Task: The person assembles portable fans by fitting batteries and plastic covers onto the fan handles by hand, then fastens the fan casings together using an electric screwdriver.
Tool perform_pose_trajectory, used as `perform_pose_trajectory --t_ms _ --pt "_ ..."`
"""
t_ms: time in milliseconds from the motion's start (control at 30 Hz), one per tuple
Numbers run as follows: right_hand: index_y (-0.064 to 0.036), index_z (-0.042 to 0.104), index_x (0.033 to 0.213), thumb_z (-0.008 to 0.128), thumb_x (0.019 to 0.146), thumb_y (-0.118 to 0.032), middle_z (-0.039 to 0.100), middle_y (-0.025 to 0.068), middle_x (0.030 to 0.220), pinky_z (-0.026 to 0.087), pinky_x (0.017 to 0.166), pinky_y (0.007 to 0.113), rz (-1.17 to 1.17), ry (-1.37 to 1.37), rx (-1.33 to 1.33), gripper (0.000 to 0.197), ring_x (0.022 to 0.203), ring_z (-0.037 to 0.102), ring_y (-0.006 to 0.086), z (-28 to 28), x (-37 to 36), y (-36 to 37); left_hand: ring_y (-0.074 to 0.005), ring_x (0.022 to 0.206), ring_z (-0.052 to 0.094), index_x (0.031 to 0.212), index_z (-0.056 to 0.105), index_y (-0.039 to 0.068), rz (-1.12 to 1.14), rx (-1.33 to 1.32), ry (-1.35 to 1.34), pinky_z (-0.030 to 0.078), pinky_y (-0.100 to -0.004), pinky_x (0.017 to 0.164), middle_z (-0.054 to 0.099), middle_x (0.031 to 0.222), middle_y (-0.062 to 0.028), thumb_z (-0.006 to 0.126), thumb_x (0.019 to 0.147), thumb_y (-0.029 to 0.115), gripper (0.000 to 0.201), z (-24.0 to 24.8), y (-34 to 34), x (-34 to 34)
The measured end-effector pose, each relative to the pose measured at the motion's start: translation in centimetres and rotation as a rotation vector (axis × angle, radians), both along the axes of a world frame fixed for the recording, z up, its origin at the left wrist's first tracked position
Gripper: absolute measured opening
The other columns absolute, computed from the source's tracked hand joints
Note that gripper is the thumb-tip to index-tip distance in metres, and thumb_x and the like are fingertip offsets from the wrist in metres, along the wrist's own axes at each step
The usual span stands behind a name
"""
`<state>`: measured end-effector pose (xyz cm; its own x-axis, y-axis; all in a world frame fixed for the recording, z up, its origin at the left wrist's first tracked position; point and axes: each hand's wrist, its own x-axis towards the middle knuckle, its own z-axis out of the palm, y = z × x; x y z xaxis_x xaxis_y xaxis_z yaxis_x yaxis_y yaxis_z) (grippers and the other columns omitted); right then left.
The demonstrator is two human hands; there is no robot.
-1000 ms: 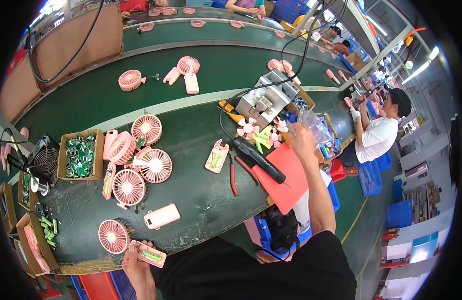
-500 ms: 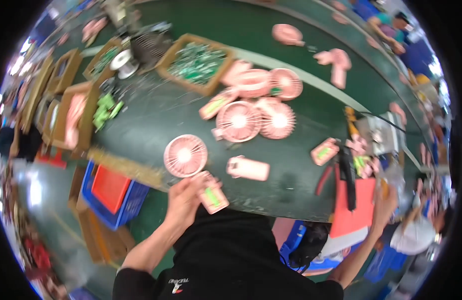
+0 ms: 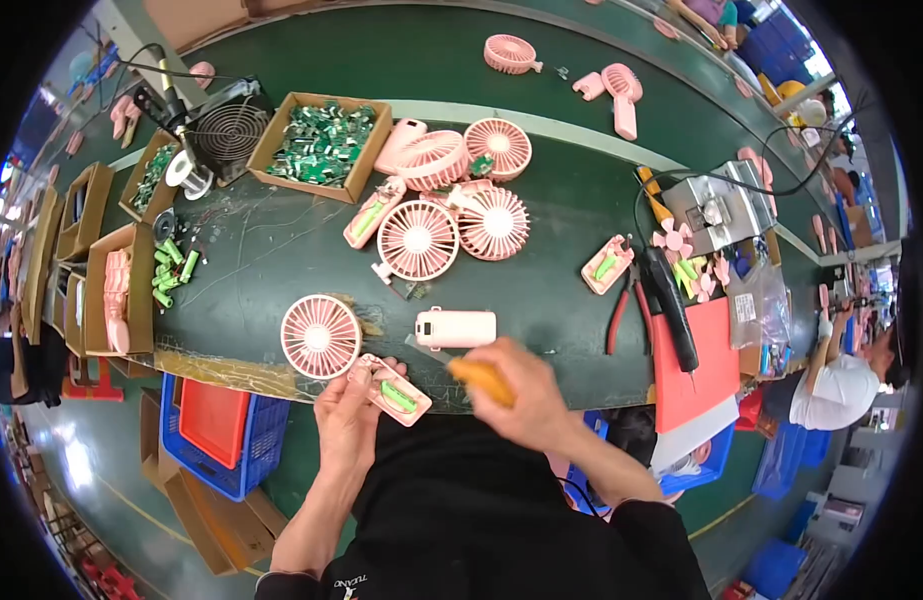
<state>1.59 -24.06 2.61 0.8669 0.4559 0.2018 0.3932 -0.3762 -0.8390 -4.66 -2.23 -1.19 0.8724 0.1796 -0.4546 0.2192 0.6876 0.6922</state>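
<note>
- Gripping one end of an open, oblong pink plastic shell (image 3: 410, 411), the left hand (image 3: 343, 412) has its fingers clamped on it over the front edge of the dark green bench (image 3: 251, 275).
- A bright green cylindrical cell (image 3: 397, 397) lies inside that shell.
- The right hand (image 3: 526, 392) has its fingers wrapped around a yellow-orange tool handle (image 3: 484, 382), just right of the shell; the tool's tip is too unclear to tell.
- A round pink slatted fan head (image 3: 321, 336) sits just beside the left hand, near the front edge; whether it is joined to the shell cannot be told.
- A flat pink rectangular plastic cover (image 3: 461, 328) lies between the hands, slightly farther from the front edge.
- Behind it, several round pink plastic fans (image 3: 417, 240) lie clustered toward the back edge, near an open brown cardboard box (image 3: 301, 187) of green circuit boards (image 3: 326, 145).
- Toward the bench's right end lie red-handled pliers (image 3: 616, 325) and a black stick-shaped power screwdriver (image 3: 671, 310), its lower part over a flat red sheet (image 3: 703, 365).
</note>
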Motion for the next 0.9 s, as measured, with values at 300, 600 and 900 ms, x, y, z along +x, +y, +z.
perform_pose_trajectory --t_ms 300,600,900 --pt "-0.0034 0.061 0.095 0.065 0.084 -0.018 0.060 0.0089 0.075 0.047 0.064 0.029 -0.569 -0.272 -0.320 0.019 0.067 0.059 0.0158 2.9 24.7 -12.2 -0.0297 0.102 0.065 0.110 0.061 -0.002 0.084 0.053 0.058 0.053 -0.0435 0.092 0.066 0.106 -0.0170 0.059 0.097 0.020 0.026 0.1 1.2 1.6" --pt "-0.0014 0.069 0.096 0.068 0.072 -0.019 0.069 0.0197 0.094 0.051 0.078 0.045 -0.680 -0.441 -0.372 0.030 0.087 0.066 0.0377 -6.8 47.5 -16.6 -0.0295 0.095 0.067 0.105 0.061 -0.004 0.022 -0.011 0.091 0.054 -0.0439 0.089 0.067 0.103 -0.0190 0.059 0.096 0.018 0.024 0.7 1.0 2.1" --pt "-0.0022 0.068 0.081 0.062 0.078 -0.019 0.066 0.0178 0.071 0.053 0.069 0.043 -0.520 -0.131 -0.661 0.018 0.067 0.067 0.0360 1.6 37.7 -9.5 -0.0298 0.097 0.067 0.109 0.060 -0.003 0.023 0.024 0.126 0.053 -0.0435 0.092 0.067 0.103 -0.0192 0.059 0.096 0.018 0.025 0.9 1.1 1.9"
